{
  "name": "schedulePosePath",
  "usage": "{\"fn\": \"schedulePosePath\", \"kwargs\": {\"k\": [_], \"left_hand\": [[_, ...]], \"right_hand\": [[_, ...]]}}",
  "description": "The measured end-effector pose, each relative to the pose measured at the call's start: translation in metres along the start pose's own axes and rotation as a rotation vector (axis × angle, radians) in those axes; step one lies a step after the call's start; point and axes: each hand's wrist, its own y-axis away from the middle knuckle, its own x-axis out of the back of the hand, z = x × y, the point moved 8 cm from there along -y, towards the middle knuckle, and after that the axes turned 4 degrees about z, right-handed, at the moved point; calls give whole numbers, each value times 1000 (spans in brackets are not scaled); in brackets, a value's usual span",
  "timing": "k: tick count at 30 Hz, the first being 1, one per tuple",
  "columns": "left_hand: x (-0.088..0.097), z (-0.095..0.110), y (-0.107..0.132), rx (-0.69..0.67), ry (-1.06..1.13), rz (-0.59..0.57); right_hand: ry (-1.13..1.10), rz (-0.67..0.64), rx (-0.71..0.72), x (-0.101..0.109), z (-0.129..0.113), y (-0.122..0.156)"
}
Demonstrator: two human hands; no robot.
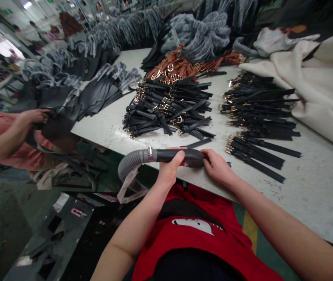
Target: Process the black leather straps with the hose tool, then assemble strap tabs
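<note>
My left hand [170,166] is wrapped round the black handle of a hand tool [195,157] with a grey corrugated hose [135,158]. The hose is clamped to the handle's left end and bends down below the table edge. At the tool's right end, my right hand [214,166] is closed, its fingertips against the nozzle. What those fingers pinch is hidden. A small black strip end [229,164] shows just beyond the right hand. Behind the tool lies a pile of black buckled straps [166,105], with one loose strap [198,143] nearest to it.
More black buckled straps [260,109] lie in rows on the white table [324,175]. Brown straps [172,66], wrapped grey handles [198,33] and cream material [324,78] are behind. A co-worker's hand [36,116] holds dark material at left. A black cabinet [75,230] stands below.
</note>
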Motion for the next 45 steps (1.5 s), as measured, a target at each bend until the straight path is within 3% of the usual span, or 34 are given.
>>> {"fn": "schedulePosePath", "kwargs": {"k": [3, 10, 17, 22, 24, 27, 30, 32, 36, 45], "left_hand": [[-9, 1, -3, 22, -55, -49], [-17, 6, -8, -35, -153, -33], [-2, 10, -13, -37, -112, 56], [-11, -3, -11, 0, -63, 36], [0, 2, -14, 12, 7, 93], [31, 26, -12, -37, 97, 189], [58, 45, 0, -77, 97, 204], [69, 48, 11, -80, 76, 196], [73, 39, 29, -82, 57, 175], [63, 26, 38, -23, 42, 57]], "right_hand": [[-6, 21, -19, 3, -1, 0], [-17, 6, 20, 1, -1, -2], [-30, -10, -3, 1, -1, -1], [-11, 31, 5, 4, 0, -1], [-15, 49, 6, 5, -1, 0], [14, 60, 27, 9, -5, 2], [199, 24, 69, 13, -10, 5], [327, -15, 77, 15, -11, 6], [377, -80, 80, 14, -17, 13], [176, -93, 48, 9, -23, 42]]}}
